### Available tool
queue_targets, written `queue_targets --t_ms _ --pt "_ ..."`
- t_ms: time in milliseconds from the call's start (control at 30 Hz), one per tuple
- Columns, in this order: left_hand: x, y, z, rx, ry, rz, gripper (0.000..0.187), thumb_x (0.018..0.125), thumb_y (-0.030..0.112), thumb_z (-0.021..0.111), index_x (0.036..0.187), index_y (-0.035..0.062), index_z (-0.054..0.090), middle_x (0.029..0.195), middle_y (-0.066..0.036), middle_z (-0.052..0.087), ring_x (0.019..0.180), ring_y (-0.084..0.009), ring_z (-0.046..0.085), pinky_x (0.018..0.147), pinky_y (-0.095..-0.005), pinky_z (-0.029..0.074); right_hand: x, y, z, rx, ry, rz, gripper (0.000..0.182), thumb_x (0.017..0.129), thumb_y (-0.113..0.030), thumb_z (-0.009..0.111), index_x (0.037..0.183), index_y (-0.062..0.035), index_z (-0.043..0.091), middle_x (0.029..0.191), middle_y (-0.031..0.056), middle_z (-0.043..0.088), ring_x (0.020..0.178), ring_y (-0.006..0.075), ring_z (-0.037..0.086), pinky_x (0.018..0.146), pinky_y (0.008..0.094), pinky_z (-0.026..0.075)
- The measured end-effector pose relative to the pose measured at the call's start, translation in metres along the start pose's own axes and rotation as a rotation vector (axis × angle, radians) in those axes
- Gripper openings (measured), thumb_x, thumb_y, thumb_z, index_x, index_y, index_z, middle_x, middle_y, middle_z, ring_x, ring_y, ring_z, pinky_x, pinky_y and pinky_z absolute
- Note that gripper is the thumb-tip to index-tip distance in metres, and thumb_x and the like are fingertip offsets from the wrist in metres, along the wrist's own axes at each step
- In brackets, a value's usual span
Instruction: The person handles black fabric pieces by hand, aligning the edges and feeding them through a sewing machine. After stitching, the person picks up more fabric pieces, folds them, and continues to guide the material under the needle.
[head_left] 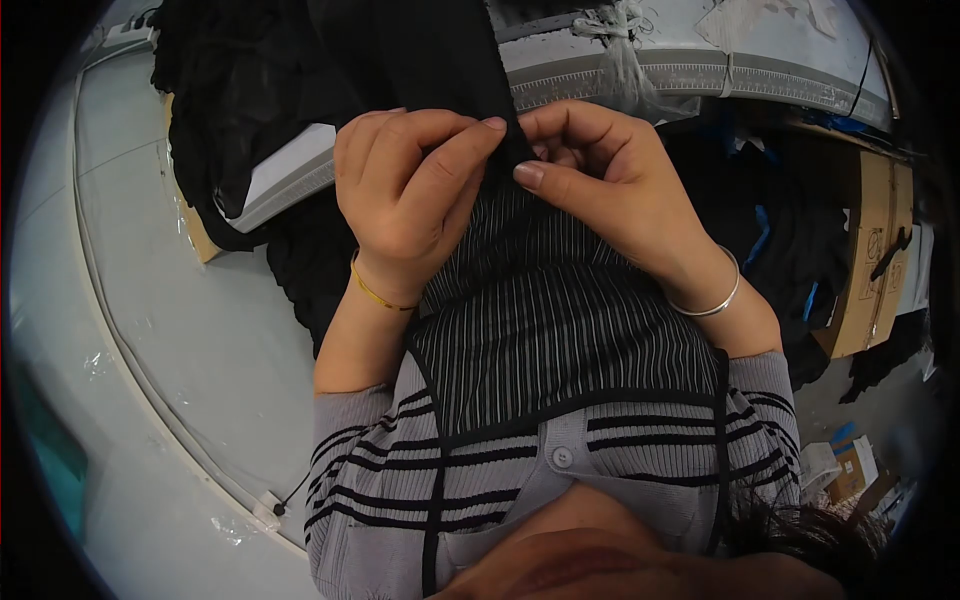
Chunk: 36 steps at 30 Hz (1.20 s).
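I pinch the black striped garment at its top edge with both hands, left hand and right hand fingers closed on the fabric, held against my chest above the worktop. I judge I'm working the seam; the next move calls for fine fingertip control.

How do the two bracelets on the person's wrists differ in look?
The left bracelet is thin and gold; the right bracelet is silver and looks thicker. The left one sits close against the wrist under the left hand; the right one hangs looser below the right hand. Both hands pinch the same black fabric.
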<state>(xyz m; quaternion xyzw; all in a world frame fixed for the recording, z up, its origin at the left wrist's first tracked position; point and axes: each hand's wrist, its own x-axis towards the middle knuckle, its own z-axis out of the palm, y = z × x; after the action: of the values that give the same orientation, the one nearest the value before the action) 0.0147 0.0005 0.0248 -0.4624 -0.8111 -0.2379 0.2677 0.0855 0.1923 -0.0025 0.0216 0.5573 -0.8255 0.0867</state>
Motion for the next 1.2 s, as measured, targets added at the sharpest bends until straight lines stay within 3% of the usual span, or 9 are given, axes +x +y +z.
queue_targets --t_ms 467,667,733,833,933,1000,1033,1167,1200 --pt "-0.004 0.006 -0.001 0.044 -0.012 0.009 0.031 0.071 0.008 0.08 0.101 0.014 0.077 0.093 0.002 0.07 0.085 -0.0174 0.063 0.087 -0.0396 0.051 -0.005 -0.007 0.0 0.045 -0.026 0.049 0.029 0.089 -0.006 0.074 0.117 0.0011 0.069 0.086 -0.0057 0.06 0.071 -0.0007 0.049 0.063 0.0161 0.042" --pt "-0.005 0.003 0.002 0.05 0.094 -0.015 0.033 0.067 0.001 0.077 0.098 0.0128 0.075 0.095 0.002 0.07 0.086 -0.0174 0.063 0.09 -0.042 0.051 -0.002 -0.007 0.004 -0.147 -0.044 -0.29 0.035 0.082 -0.001 0.068 0.117 0.0005 0.067 0.11 0.0063 0.059 0.093 0.013 0.058 0.078 0.0254 0.048" --pt "-0.002 0.0 -0.003 0.04 0.117 -0.007 0.033 0.067 0.0 0.076 0.098 0.0126 0.075 0.095 0.002 0.07 0.086 -0.0175 0.063 0.09 -0.0423 0.05 0.0 -0.017 0.003 -0.379 -0.113 -0.412 0.04 0.081 0.005 0.061 0.121 0.0028 0.064 0.122 0.0125 0.055 0.115 0.0214 0.055 0.099 0.032 0.045" --pt "0.0 0.0 -0.015 -0.184 0.09 -0.121 0.026 0.072 -0.002 0.075 0.095 0.0096 0.074 0.093 -0.002 0.07 0.086 -0.0193 0.063 0.089 -0.0388 0.051 0.008 -0.023 0.003 -0.425 -0.163 -0.507 0.043 0.081 0.003 0.062 0.125 0.0028 0.061 0.125 0.0124 0.055 0.118 0.0235 0.056 0.102 0.0344 0.045" --pt "0.006 0.001 -0.02 -0.303 0.2 -0.35 0.017 0.083 0.0 0.072 0.1 0.0026 0.069 0.099 -0.01 0.069 0.088 -0.0199 0.064 0.088 -0.0331 0.051 0.036 -0.004 0.024 -0.43 0.15 -0.526 0.043 0.081 -0.004 0.065 0.123 0.0008 0.061 0.118 0.019 0.058 0.113 0.0339 0.06 0.094 0.0391 0.05" --pt "0.023 -0.003 -0.017 -0.397 0.494 -0.345 0.016 0.093 0.005 0.068 0.105 -0.0032 0.061 0.11 -0.016 0.066 0.094 -0.0189 0.063 0.087 -0.0276 0.05 0.076 0.024 0.051 -0.417 0.1 -0.659 0.043 0.083 -0.007 0.064 0.124 0.004 0.059 0.12 0.0239 0.057 0.111 0.0407 0.06 0.092 0.0418 0.052" --pt "0.029 -0.011 -0.019 -0.286 0.466 -0.292 0.021 0.099 0.008 0.063 0.111 -0.0047 0.054 0.115 -0.018 0.062 0.096 -0.0171 0.061 0.086 -0.0256 0.049 0.092 0.029 0.066 -0.402 -0.017 -0.825 0.041 0.084 -0.007 0.062 0.122 0.0066 0.058 0.117 0.0246 0.059 0.106 0.0418 0.06 0.089 0.0429 0.053" --pt "0.044 -0.032 -0.015 -0.238 0.56 -0.406 0.024 0.098 0.011 0.066 0.111 -0.0037 0.053 0.109 -0.017 0.063 0.098 -0.0179 0.06 0.086 -0.0239 0.048 0.099 0.006 0.061 -0.575 -0.155 -0.792 0.033 0.083 -0.005 0.064 0.115 0.0037 0.064 0.105 0.0202 0.064 0.094 0.0384 0.064 0.082 0.0418 0.054" --pt "0.043 -0.04 -0.012 -0.203 0.615 -0.357 0.025 0.097 0.012 0.067 0.111 -0.0032 0.052 0.107 -0.017 0.063 0.096 -0.0189 0.061 0.083 -0.024 0.049 0.097 0.0 0.043 -0.631 0.043 -0.823 0.028 0.083 -0.004 0.066 0.11 0.0021 0.066 0.098 0.017 0.065 0.087 0.0351 0.065 0.075 0.0395 0.054"
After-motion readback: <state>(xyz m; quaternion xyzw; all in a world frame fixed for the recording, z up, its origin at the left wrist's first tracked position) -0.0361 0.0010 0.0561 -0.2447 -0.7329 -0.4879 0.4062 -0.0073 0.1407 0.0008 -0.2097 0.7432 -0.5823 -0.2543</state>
